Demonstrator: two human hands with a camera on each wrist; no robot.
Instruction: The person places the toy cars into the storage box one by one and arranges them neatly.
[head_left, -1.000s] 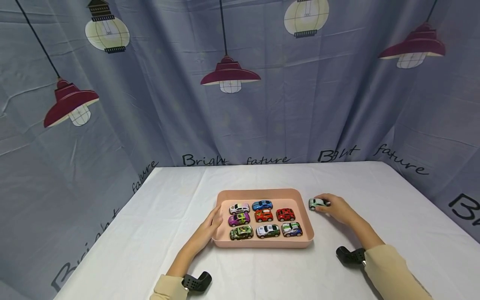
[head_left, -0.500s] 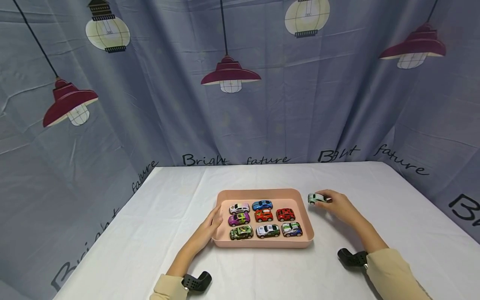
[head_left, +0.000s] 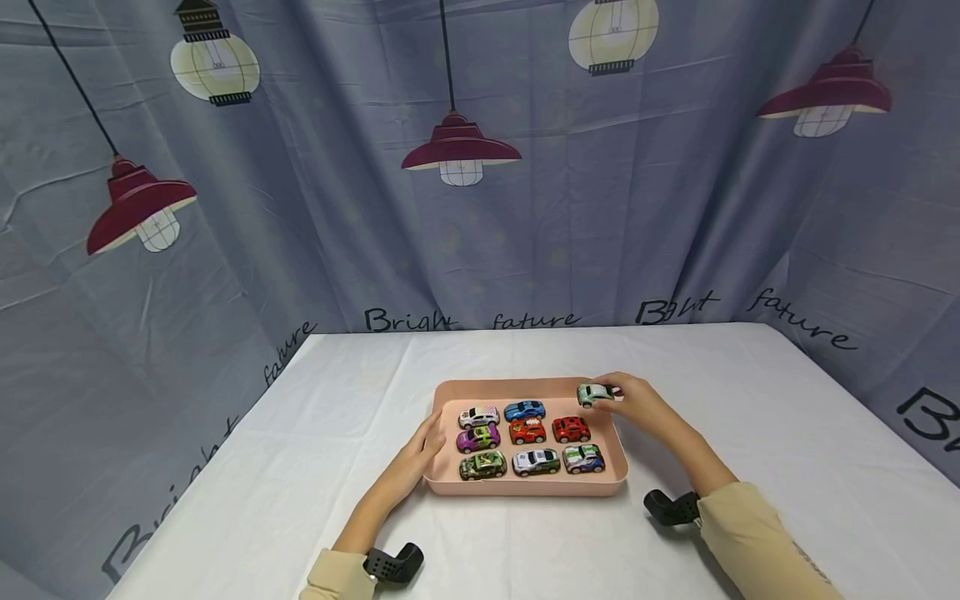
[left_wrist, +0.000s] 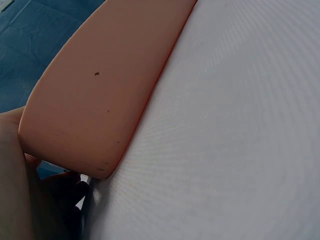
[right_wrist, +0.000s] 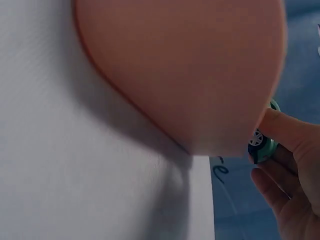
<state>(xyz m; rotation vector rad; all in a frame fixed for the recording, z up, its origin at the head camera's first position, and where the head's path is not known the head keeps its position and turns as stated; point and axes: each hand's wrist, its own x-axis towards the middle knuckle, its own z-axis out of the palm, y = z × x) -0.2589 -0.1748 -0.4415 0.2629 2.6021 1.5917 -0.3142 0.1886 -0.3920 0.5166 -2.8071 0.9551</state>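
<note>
A light green toy car (head_left: 594, 394) is pinched between the thumb and fingers of my right hand (head_left: 637, 403), above the back right corner of a pink tray (head_left: 517, 490). In the right wrist view the tray wall (right_wrist: 185, 75) partly hides the car (right_wrist: 270, 150). My left hand (head_left: 415, 454) holds the tray's left side; in the left wrist view the thumb lies at the rim and the dark fingers are partly hidden behind the wall. Inside the tray sit several toy cars, among them a blue one (head_left: 524, 410), a purple one (head_left: 477, 438) and a red one (head_left: 572, 429).
The tray stands on a white-covered table (head_left: 360, 375). Behind and beside the table hangs a grey-blue curtain (head_left: 337, 208) printed with lamps and lettering. Each wrist wears a black camera mount, such as the right one (head_left: 671, 507).
My right hand has lifted the light green toy car from the table at the tray's right and carried it left over the tray's back right corner. The left hand and tray have stayed still.
</note>
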